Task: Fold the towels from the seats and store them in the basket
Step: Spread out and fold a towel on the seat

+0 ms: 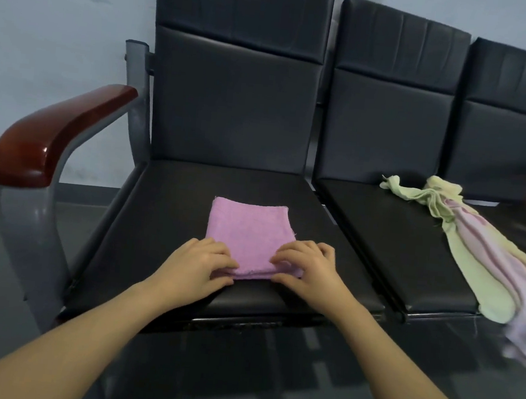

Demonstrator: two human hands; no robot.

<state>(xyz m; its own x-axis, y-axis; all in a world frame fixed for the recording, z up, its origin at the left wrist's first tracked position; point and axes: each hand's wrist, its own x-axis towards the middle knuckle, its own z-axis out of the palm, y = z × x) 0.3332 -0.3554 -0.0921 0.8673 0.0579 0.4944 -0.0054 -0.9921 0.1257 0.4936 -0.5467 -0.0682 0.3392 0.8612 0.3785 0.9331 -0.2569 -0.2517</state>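
Under my two hands, on the front half of the leftmost seat of the bench, lies the folded pink towel; it is a neat flat square of several layers, its near edge just short of the seat's front lip. From the head view, my left hand grips the towel's near-left corner, fingers curled over the top layer and thumb tucked at the edge underneath; my right hand grips the near-right corner the same way, fingers bent down onto the cloth, thumb low against the folded edge; the two hands sit close together with a short strip of pink showing between them. Both forearms reach in from the bottom of the picture, bare.

Well off to the right of my right hand, on the next seat, sits a loose heap of unfolded towels; pale green, pale pink and pale yellow cloth run together from the back of that seat to its front edge, and the lower ends hang over the front. To the left of my left hand a red-brown armrest curves down on a grey metal frame; beyond my hands rise the dark padded backrests against a pale wall.
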